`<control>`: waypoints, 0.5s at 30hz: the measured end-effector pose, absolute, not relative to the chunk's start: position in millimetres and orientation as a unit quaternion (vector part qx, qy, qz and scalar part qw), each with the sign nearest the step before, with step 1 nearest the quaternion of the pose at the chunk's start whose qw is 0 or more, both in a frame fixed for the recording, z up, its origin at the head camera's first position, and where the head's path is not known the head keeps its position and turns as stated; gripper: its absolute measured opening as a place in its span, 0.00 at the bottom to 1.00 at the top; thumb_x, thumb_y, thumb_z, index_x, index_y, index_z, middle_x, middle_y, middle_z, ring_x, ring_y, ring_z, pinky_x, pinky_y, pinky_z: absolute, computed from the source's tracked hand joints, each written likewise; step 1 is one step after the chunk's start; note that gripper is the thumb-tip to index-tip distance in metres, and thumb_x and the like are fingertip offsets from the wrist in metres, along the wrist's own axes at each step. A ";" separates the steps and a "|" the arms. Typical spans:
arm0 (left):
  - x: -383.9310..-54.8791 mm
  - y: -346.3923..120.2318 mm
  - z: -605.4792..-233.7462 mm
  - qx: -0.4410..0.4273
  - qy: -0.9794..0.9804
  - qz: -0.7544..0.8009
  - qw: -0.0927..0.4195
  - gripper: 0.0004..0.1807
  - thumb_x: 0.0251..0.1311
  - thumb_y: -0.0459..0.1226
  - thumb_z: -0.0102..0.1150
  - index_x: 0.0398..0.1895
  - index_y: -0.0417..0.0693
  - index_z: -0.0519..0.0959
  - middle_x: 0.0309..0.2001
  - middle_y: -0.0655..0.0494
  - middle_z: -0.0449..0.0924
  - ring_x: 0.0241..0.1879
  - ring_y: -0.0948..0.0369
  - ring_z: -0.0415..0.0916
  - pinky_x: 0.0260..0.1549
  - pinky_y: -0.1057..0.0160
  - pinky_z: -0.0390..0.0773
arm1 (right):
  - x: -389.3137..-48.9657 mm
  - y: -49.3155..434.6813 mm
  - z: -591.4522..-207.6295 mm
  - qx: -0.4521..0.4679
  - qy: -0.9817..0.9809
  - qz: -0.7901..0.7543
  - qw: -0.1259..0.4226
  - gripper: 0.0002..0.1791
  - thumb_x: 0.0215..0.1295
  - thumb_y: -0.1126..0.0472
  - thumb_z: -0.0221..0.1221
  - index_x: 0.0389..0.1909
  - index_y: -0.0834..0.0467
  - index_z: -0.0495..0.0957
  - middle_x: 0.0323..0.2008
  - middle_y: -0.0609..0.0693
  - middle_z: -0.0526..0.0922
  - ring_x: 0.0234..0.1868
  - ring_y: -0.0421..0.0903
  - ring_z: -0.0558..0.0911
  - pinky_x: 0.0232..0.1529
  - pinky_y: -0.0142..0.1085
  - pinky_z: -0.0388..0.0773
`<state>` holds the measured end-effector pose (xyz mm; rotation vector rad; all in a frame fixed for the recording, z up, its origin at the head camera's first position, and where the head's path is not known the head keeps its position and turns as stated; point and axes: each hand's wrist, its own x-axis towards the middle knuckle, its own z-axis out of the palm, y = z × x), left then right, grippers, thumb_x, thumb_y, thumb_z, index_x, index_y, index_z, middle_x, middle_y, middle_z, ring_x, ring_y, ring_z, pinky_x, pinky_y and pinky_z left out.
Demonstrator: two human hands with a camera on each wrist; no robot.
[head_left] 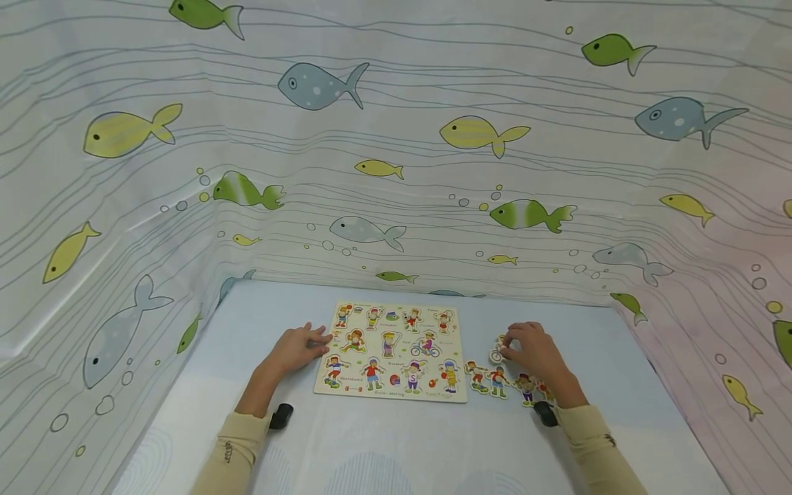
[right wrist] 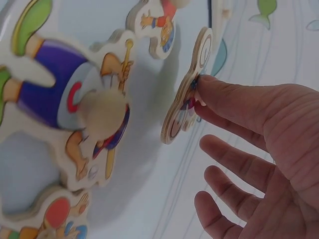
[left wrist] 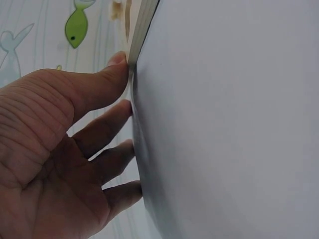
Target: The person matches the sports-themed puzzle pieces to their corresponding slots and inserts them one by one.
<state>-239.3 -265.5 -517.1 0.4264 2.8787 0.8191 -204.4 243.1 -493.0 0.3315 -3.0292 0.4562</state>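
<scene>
A flat wooden puzzle board printed with sports figures lies on the table. At its left side my left hand touches the board's edge. In the left wrist view, the left thumb rests against that edge while the other fingers meet the table, spread apart. To the right of the board, my right hand pinches a wooden cyclist puzzle piece between thumb and forefinger. The piece stands tilted on edge, one wheel showing in the head view. The other right fingers stay loose and hold nothing.
Below the right hand lie several loose puzzle pieces: a skateboarder piece, a roller-skater piece and a baseball player piece. Another piece is partly hidden by the right wrist. A fish-patterned curtain surrounds the pale table.
</scene>
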 end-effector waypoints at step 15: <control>-237.1 -264.9 -514.5 0.138 0.950 0.275 0.060 0.17 0.63 0.40 0.64 0.54 0.45 0.83 0.63 0.43 0.72 0.69 0.35 0.56 0.66 0.34 0.54 | -212.5 223.5 -493.2 0.136 -0.979 0.146 0.044 0.09 0.57 0.56 0.71 0.26 0.49 0.80 0.52 0.58 0.81 0.59 0.64 0.71 0.54 0.63 0.71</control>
